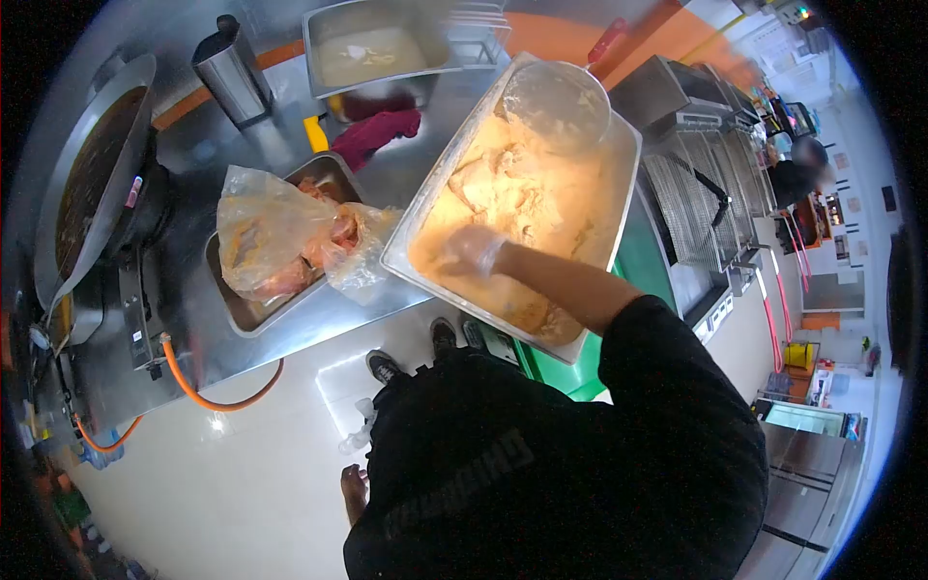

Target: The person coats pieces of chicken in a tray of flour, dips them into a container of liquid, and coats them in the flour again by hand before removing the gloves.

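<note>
My right hand (476, 251), in a thin clear glove, is down in a large metal tray (396, 253) of pale orange flour (527, 208). Motion blurs its fingers, so whether they grip anything is unclear. A round mesh sieve (558, 106) with a red handle lies over the tray's far end. My left hand (356, 480) hangs low beside my body, away from the counter, fingers loosely bent and apart, with nothing visible in it. Left of the tray, a clear plastic bag (261, 232) with raw meat (340, 232) rests in a smaller metal pan (237, 314).
A wide wok (92, 184) of dark liquid sits at the far left. Behind are a steel canister (232, 72), a dark red cloth (377, 135) and a basin (382, 48) of cloudy liquid. Fryer baskets (696, 193) stand right; an orange hose (217, 404) hangs below the counter.
</note>
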